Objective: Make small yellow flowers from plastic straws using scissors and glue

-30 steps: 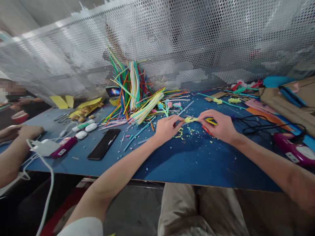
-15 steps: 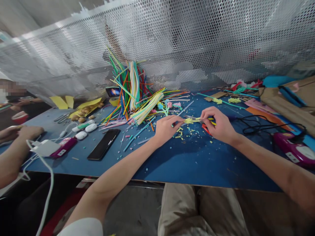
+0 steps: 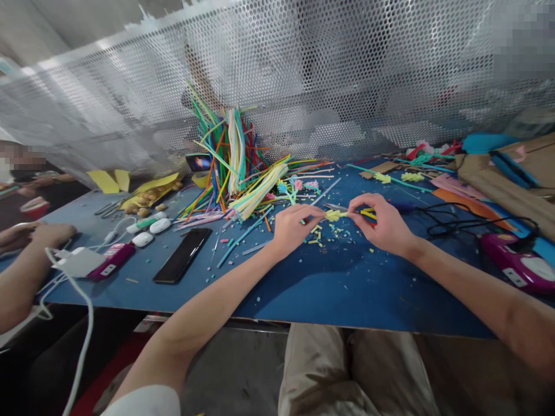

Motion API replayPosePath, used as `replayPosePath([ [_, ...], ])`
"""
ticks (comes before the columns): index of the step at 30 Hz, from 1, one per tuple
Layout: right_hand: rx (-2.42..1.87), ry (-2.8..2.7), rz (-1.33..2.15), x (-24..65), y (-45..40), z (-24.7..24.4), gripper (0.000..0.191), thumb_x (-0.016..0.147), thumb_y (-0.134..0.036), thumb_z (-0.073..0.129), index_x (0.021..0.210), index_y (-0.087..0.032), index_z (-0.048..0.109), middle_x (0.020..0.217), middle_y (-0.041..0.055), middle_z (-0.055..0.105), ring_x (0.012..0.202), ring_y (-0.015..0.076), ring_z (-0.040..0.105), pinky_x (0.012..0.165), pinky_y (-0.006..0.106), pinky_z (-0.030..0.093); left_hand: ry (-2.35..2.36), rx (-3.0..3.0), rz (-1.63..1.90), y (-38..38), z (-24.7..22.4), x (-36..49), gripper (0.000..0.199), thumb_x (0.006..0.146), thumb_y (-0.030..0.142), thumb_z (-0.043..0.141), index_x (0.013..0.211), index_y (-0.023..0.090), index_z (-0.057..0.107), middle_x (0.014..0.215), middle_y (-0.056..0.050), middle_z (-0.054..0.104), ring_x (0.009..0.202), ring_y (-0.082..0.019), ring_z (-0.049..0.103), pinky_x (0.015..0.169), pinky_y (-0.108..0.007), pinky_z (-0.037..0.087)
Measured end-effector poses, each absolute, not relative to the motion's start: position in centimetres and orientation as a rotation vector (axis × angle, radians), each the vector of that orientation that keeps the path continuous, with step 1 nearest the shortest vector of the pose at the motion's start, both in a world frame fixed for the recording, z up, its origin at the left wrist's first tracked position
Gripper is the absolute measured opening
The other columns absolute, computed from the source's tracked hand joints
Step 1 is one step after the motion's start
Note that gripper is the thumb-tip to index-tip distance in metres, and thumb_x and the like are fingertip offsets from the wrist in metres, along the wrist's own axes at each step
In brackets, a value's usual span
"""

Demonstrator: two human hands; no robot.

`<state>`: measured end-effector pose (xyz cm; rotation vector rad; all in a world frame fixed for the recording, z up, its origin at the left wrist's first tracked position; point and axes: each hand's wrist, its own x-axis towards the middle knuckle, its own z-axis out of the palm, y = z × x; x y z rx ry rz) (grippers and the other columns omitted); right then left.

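Over the middle of the table, my left hand point(image 3: 297, 226) pinches the left end of a short, bumpy yellow pipe-cleaner piece point(image 3: 334, 215). The fingers of my right hand point(image 3: 380, 221) are closed on the right end of that piece. The two hands are a short gap apart, with the yellow piece stretched between them. A metal tool tip point(image 3: 335, 206) shows just behind the piece; the rest of this tool is mostly hidden by my right hand. Small yellow and blue clippings point(image 3: 340, 231) lie scattered beneath the hands.
A bundle of coloured pipe cleaners point(image 3: 236, 153) stands against the perforated metal panel point(image 3: 329, 75). A black phone point(image 3: 182, 255) lies left, near white chargers and cables. Another person's hand point(image 3: 54, 234) rests at far left. A purple power strip point(image 3: 518, 263) and black cable are right.
My right hand has moved slightly left along the yellow piece, towards my left hand. The red handle seen below it before is now hidden. My left hand stays nearly still.
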<state>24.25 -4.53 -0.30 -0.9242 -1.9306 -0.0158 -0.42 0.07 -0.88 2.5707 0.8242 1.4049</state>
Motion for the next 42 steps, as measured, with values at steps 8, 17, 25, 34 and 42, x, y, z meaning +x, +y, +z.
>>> replayPosePath([
  [8,-0.936,-1.920,0.085,24.4,-4.4,-0.4,0.022,0.098,-0.027,0.056,0.120,-0.027,0.054,0.101,0.0058,0.067,0.096,0.0230,0.067,0.088,0.043,0.057,0.796,2.564,1.433,-0.1,-0.7,-0.4,0.009,0.093,0.029,0.071,0.090,0.023,0.078,0.094,-0.001,0.080,0.080,-0.012,0.073,0.074,-0.024,0.056],
  [17,-0.879,-1.865,0.287,24.2,-4.0,-1.3,0.031,0.099,-0.027,0.054,0.129,-0.028,0.048,0.101,0.0048,0.064,0.084,0.0195,0.069,0.078,0.039,0.061,0.808,2.533,1.410,-0.5,-0.6,-0.4,0.015,0.095,0.034,0.069,0.090,0.021,0.077,0.095,-0.004,0.079,0.081,-0.013,0.073,0.072,-0.024,0.056],
  [25,-0.933,-1.884,0.062,24.3,-3.8,-1.0,0.026,0.098,-0.022,0.054,0.123,-0.029,0.053,0.103,0.0055,0.064,0.090,0.0207,0.068,0.085,0.042,0.059,0.944,2.530,1.320,-0.2,-0.7,-0.3,0.022,0.091,0.040,0.073,0.105,0.022,0.073,0.092,0.000,0.079,0.064,-0.009,0.066,0.065,-0.021,0.052],
  [34,-0.867,-1.948,-0.057,24.7,-4.0,-0.4,0.026,0.100,-0.018,0.051,0.123,-0.030,0.054,0.105,0.0047,0.068,0.097,0.0215,0.067,0.085,0.041,0.056,0.892,2.617,1.165,-0.1,-0.6,-0.4,0.023,0.097,0.040,0.064,0.103,0.023,0.079,0.099,-0.002,0.080,0.082,-0.015,0.075,0.078,-0.026,0.056],
  [42,-0.859,-1.918,-0.174,24.5,-4.1,-0.2,0.025,0.096,-0.022,0.061,0.119,-0.030,0.055,0.093,0.0008,0.072,0.089,0.0235,0.066,0.092,0.050,0.044,0.962,2.647,1.185,-0.3,-0.7,-0.4,0.022,0.096,0.041,0.066,0.101,0.026,0.080,0.096,0.000,0.081,0.079,-0.014,0.075,0.075,-0.025,0.056],
])
